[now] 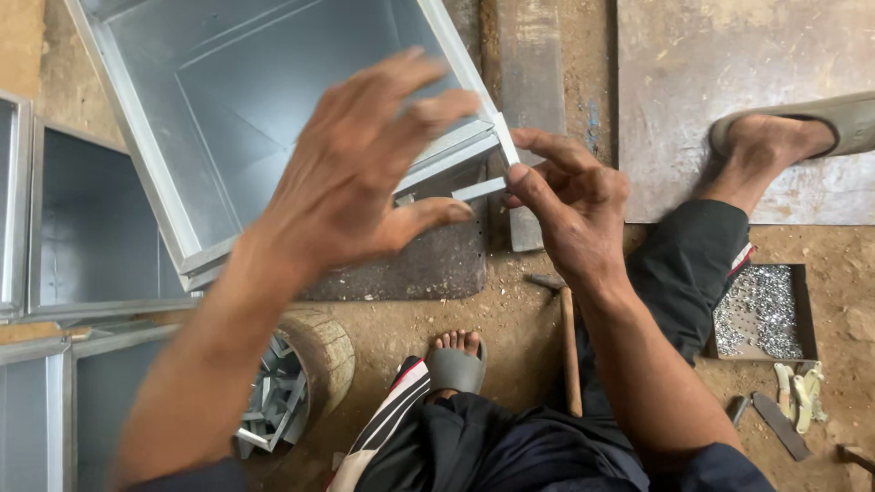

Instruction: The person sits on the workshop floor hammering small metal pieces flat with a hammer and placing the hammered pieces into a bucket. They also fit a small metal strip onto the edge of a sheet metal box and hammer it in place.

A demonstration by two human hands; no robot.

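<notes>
right hand (570, 205) pinches bent metal strip (492, 164) at box (273, 100) corner; strip's long leg runs up-down; left hand (360, 173) spread open, empty, just left, nearer box.

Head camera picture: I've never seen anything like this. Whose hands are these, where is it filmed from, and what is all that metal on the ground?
There is no machine here. A person sits on a dirt floor wearing a camera on the head, so you look down at their own two bare hands and feet.

The right hand pinches a small bent metal strip at the corner of an open sheet-metal box. The left hand hovers, fingers spread, over the box's rim; it grips nothing.

Around them: more metal boxes on the left, a round container of metal offcuts, a hammer lying between the legs, a shallow tray of small shiny metal pieces, and flat metal plates under one sandalled foot.
</notes>
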